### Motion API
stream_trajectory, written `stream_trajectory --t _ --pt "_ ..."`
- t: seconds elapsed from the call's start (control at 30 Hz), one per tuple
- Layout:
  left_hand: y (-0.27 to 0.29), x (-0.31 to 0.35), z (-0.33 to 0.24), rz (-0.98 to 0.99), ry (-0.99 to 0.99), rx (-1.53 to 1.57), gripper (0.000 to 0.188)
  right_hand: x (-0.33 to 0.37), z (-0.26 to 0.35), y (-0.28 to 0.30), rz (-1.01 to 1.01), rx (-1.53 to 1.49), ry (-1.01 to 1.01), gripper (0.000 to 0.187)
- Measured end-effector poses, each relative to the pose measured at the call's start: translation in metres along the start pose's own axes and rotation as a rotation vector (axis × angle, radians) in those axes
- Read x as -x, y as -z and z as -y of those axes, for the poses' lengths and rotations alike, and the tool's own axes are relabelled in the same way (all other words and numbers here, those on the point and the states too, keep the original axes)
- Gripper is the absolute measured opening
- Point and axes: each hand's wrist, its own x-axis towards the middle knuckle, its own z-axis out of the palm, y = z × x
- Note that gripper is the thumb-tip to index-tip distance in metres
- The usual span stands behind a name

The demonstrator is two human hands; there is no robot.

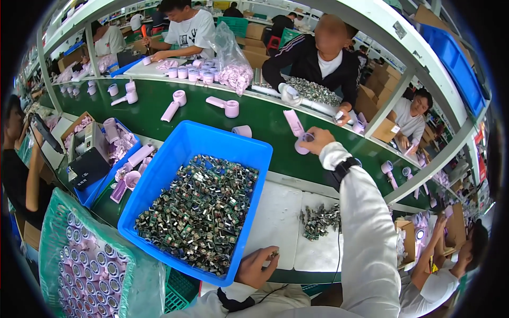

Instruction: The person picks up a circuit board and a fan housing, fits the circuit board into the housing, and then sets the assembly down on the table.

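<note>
Reaching out over the green belt, my right hand [320, 140] is closed on the round end of a lilac plastic housing [295, 124], whose handle points away from me. Low at the bin's near right corner, my left hand [256, 268] has its fingers pinched on a small circuit board [274, 254]. Beside it stands a blue plastic bin [130, 212] heaped with small circuit boards [201, 212]. A smaller pile of circuit boards [319, 220] lies on the white foam sheet [315, 254], near my right forearm.
More lilac housings [231, 107] lie along the green belt [154, 93]. At lower left, a green lined crate [53, 233] holds many lilac round parts. A blue tray [135, 140] stands left of the bin. Co-workers [323, 58] sit across the belt, beneath a white frame [366, 26].
</note>
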Motion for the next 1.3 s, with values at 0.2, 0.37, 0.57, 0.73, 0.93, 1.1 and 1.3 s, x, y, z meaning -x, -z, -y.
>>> stream_trajectory --t 0.2,0.37,0.57,0.73,0.93,1.1,1.3 --pt "0.008 0.008 -0.002 0.010 0.021 -0.007 0.027 0.172 -0.011 0.070 0.005 -0.123 0.217 0.051" --pt "0.004 -0.012 -0.003 0.069 0.004 -0.025 0.027 0.294 0.002 0.087 0.155 -0.091 0.085 0.047" --pt "-0.032 -0.027 -0.020 0.313 -0.096 0.120 0.027 0.353 -0.003 0.031 0.102 -0.052 0.014 0.048" --pt "-0.046 -0.010 -0.010 0.420 -0.198 0.070 0.028 0.377 0.024 0.016 -0.247 0.113 0.010 0.047" --pt "-0.046 -0.004 -0.015 0.469 -0.146 0.030 0.028 0.378 0.036 -0.004 0.151 -0.205 -0.264 0.038" --pt "-0.047 -0.009 -0.015 0.473 -0.141 0.016 0.028 0.374 0.011 -0.021 0.014 -0.121 0.023 0.030" --pt "-0.042 -0.006 -0.017 0.475 -0.137 -0.054 0.029 0.375 0.001 -0.030 -0.113 -0.177 0.171 0.021"
